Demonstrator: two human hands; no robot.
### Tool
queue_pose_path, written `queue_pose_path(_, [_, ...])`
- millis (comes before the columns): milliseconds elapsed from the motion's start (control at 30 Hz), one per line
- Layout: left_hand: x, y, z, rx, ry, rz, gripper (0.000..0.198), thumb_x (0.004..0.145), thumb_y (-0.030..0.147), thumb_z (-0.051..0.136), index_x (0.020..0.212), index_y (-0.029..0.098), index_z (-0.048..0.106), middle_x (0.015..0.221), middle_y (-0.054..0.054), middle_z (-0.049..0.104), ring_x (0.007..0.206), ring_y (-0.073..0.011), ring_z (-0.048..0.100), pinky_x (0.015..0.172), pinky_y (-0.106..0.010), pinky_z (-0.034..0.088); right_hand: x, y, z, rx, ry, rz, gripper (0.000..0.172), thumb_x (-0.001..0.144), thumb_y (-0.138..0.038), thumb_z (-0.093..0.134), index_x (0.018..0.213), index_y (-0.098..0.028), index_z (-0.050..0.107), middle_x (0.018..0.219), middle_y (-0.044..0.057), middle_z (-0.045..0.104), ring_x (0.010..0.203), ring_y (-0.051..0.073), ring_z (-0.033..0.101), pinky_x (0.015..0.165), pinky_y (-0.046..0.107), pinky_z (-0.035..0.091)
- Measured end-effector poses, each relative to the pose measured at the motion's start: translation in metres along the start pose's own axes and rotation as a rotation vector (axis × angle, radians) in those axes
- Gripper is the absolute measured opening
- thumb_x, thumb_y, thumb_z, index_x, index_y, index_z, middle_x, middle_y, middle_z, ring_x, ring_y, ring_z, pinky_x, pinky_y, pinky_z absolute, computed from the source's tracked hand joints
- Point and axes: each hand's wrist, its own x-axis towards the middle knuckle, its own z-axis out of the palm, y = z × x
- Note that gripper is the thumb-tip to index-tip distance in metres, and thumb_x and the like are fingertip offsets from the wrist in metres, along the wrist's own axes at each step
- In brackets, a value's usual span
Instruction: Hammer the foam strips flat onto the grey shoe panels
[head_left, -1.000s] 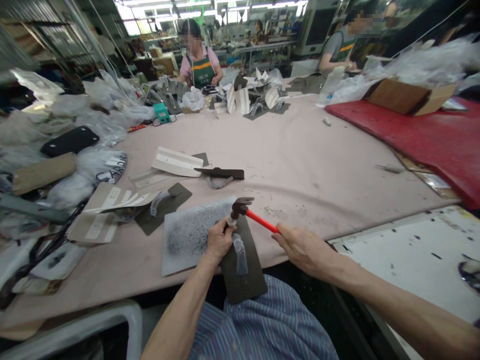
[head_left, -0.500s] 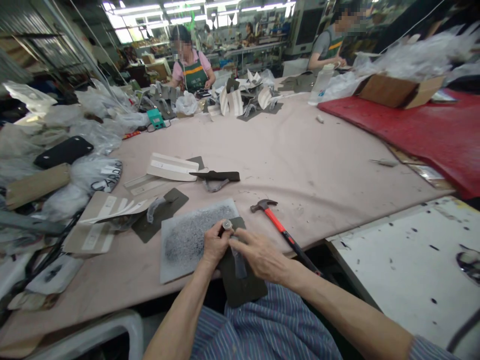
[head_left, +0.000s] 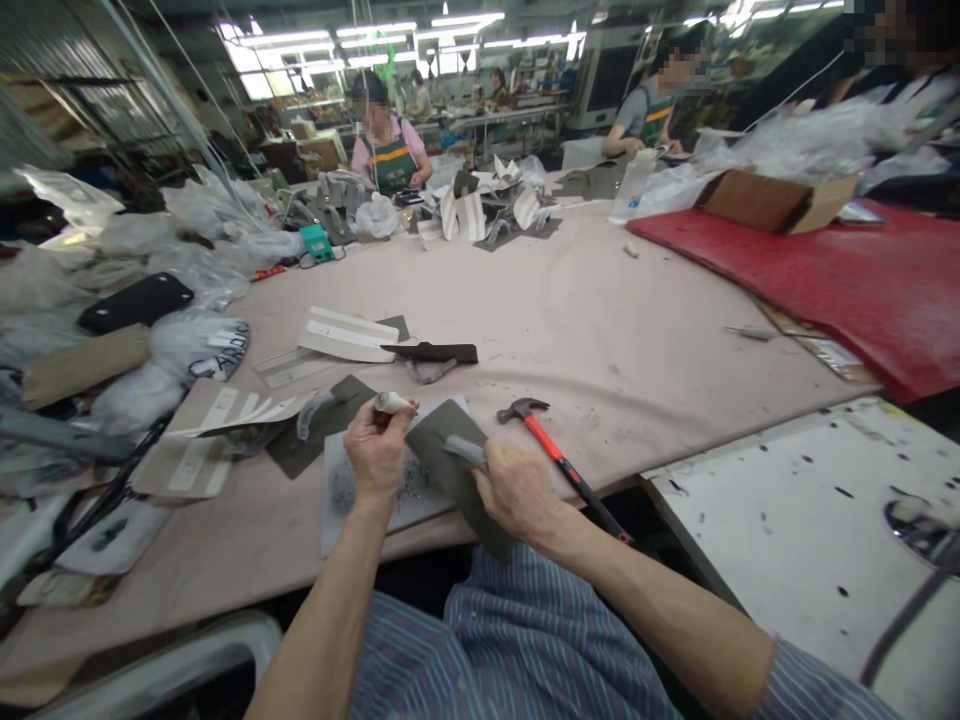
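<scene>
My left hand point(head_left: 377, 452) is closed around a small metal punch point(head_left: 393, 403), lifted above a grey scuffed pad point(head_left: 341, 490) at the table's near edge. My right hand point(head_left: 514, 490) grips a dark olive leather piece point(head_left: 450, 440) with a strap on it, raised off the pad. A hammer point(head_left: 559, 460) with a red and black handle lies on the table just right of my right hand, untouched.
More olive and cream leather pieces point(head_left: 330, 345) lie beyond the pad. Plastic bags point(head_left: 150, 260) pile up at the left. A red mat point(head_left: 825, 280) with a cardboard box point(head_left: 772, 200) sits at the right, a white board point(head_left: 795, 520) near right. Other people work at the far side.
A second ago my right hand held the hammer over the punch. It set the hammer down on the table, took the leather piece, and both hands lifted punch and piece off the pad.
</scene>
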Motion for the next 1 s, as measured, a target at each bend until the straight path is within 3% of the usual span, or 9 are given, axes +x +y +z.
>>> queue_pose_path(67, [-0.005, 0.001, 0.003, 0.015, -0.070, -0.031, 0.029, 0.069, 0.032, 0.083, 0.089, 0.014, 0.069, 0.083, -0.003, 0.074, 0.078, -0.0172, 0.071, 0.079, -0.031, 0.059, -0.007, -0.001, 0.005, 0.119, -0.016, 0.085, 0.040, 0.095, -0.036, 0.050, 0.127, -0.012, 0.049, 0.095, 0.010, 0.068, 0.083, 0.026, 0.067, 0.068, 0.035, 0.045])
queue_pose_path(133, [-0.016, -0.011, 0.006, 0.017, -0.141, -0.113, 0.028, 0.070, 0.031, 0.082, 0.087, 0.014, 0.069, 0.082, -0.004, 0.074, 0.079, -0.0174, 0.071, 0.079, -0.030, 0.059, -0.015, -0.004, 0.017, 0.199, -0.045, 0.117, 0.056, 0.094, -0.036, 0.053, 0.142, -0.012, 0.037, 0.104, 0.011, 0.070, 0.089, 0.026, 0.069, 0.073, 0.035, 0.047])
queue_pose_path(333, [-0.041, -0.060, 0.015, -0.048, -0.260, -0.301, 0.036, 0.068, 0.035, 0.082, 0.093, 0.016, 0.066, 0.087, -0.005, 0.075, 0.084, -0.0207, 0.072, 0.083, -0.034, 0.058, -0.030, -0.014, 0.040, 0.239, -0.145, 0.103, 0.051, 0.096, -0.035, 0.051, 0.141, -0.011, 0.043, 0.117, 0.015, 0.068, 0.100, 0.029, 0.068, 0.081, 0.037, 0.049])
queue_pose_path(533, [-0.045, -0.076, 0.017, 0.018, -0.345, -0.345, 0.034, 0.072, 0.039, 0.077, 0.093, 0.016, 0.064, 0.089, -0.006, 0.074, 0.088, -0.0215, 0.072, 0.085, -0.036, 0.057, -0.029, -0.004, 0.036, 0.313, -0.129, 0.079, 0.051, 0.098, -0.042, 0.048, 0.138, -0.012, 0.047, 0.113, 0.015, 0.069, 0.100, 0.029, 0.068, 0.083, 0.038, 0.049])
queue_pose_path(667, [-0.046, -0.078, 0.016, 0.077, -0.363, -0.325, 0.029, 0.076, 0.039, 0.074, 0.091, 0.016, 0.063, 0.090, -0.006, 0.075, 0.088, -0.0212, 0.072, 0.087, -0.036, 0.057, -0.028, 0.028, 0.030, 0.336, 0.052, 0.125, 0.050, 0.098, -0.045, 0.046, 0.137, -0.013, 0.048, 0.117, 0.014, 0.064, 0.102, 0.026, 0.064, 0.086, 0.038, 0.048])
queue_pose_path(767, [-0.046, -0.078, 0.015, 0.104, -0.381, -0.298, 0.024, 0.078, 0.035, 0.072, 0.090, 0.016, 0.064, 0.089, -0.006, 0.075, 0.085, -0.0207, 0.072, 0.086, -0.035, 0.056, -0.029, 0.069, 0.027, 0.135, 0.157, 0.264, 0.044, 0.098, -0.042, 0.047, 0.130, -0.013, 0.054, 0.111, 0.014, 0.062, 0.098, 0.027, 0.061, 0.084, 0.038, 0.046])
queue_pose_path(900, [-0.046, -0.080, 0.013, 0.175, -0.422, -0.249, 0.019, 0.081, 0.032, 0.068, 0.092, 0.016, 0.066, 0.090, -0.006, 0.075, 0.087, -0.0207, 0.071, 0.085, -0.034, 0.055, -0.035, 0.115, 0.032, -0.083, 0.063, 0.365, 0.038, 0.096, -0.041, 0.053, 0.120, -0.013, 0.059, 0.103, 0.013, 0.059, 0.094, 0.028, 0.059, 0.079, 0.036, 0.044])
queue_pose_path(1000, [-0.046, -0.080, 0.012, 0.201, -0.438, -0.238, 0.018, 0.081, 0.031, 0.067, 0.093, 0.017, 0.067, 0.090, -0.006, 0.074, 0.087, -0.0204, 0.071, 0.084, -0.033, 0.055, -0.038, 0.127, 0.040, -0.101, -0.033, 0.378, 0.029, 0.094, -0.039, 0.055, 0.109, -0.015, 0.059, 0.097, 0.010, 0.058, 0.087, 0.025, 0.059, 0.073, 0.034, 0.040])
